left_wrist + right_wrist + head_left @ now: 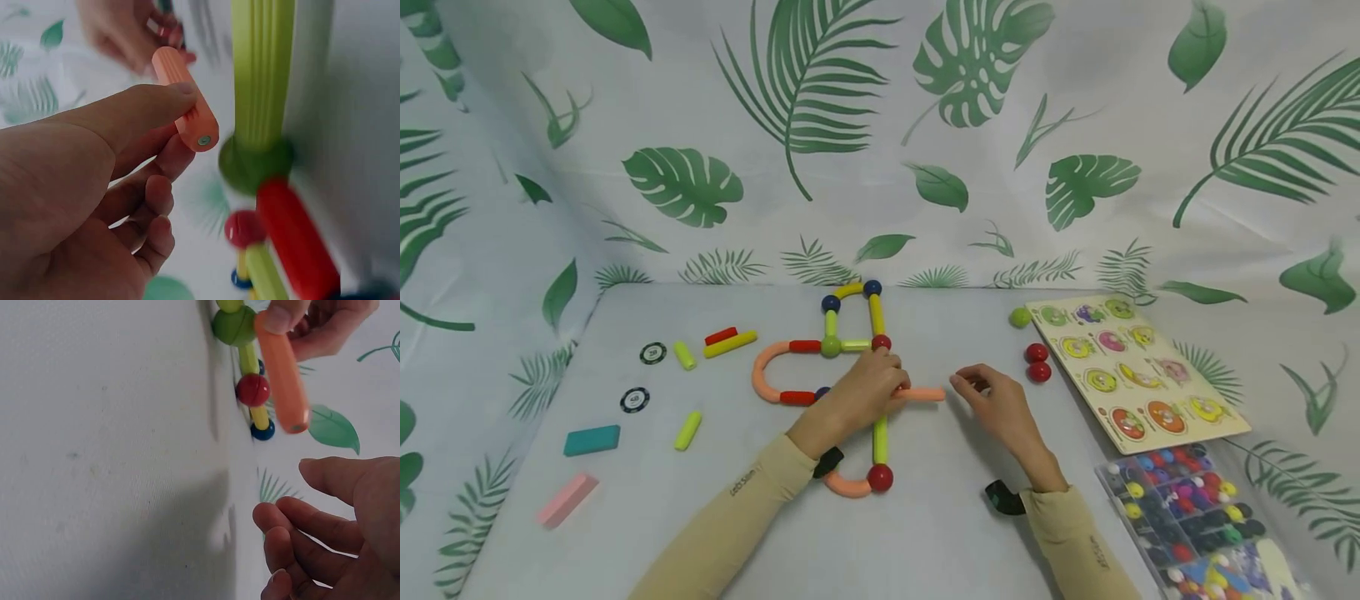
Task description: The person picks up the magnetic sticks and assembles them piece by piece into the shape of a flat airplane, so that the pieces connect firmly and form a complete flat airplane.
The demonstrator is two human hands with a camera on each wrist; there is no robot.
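Observation:
My left hand (865, 387) pinches a salmon-orange ridged magnetic rod (922, 394) between thumb and fingers, above a figure of rods and balls lying on the table. A small metal-looking disc shows in the rod's end in the left wrist view. To the right, my right hand (1000, 408) has loosely bent fingers around nothing, a short gap from the rod's far end. Near the left hand in the figure are a red ball (882, 342), a green ball (831, 346) and a yellow-green rod (881, 440) ending at a larger red ball (881, 477). The left hand hides the figure's middle.
Loose rods lie at left, among them a yellow rod (730, 344), with poker chips (652, 353), a teal block (592, 440) and a pink block (568, 501). At right are loose balls (1038, 372), a fruit puzzle board (1093, 408) and a divided bead box (1150, 533).

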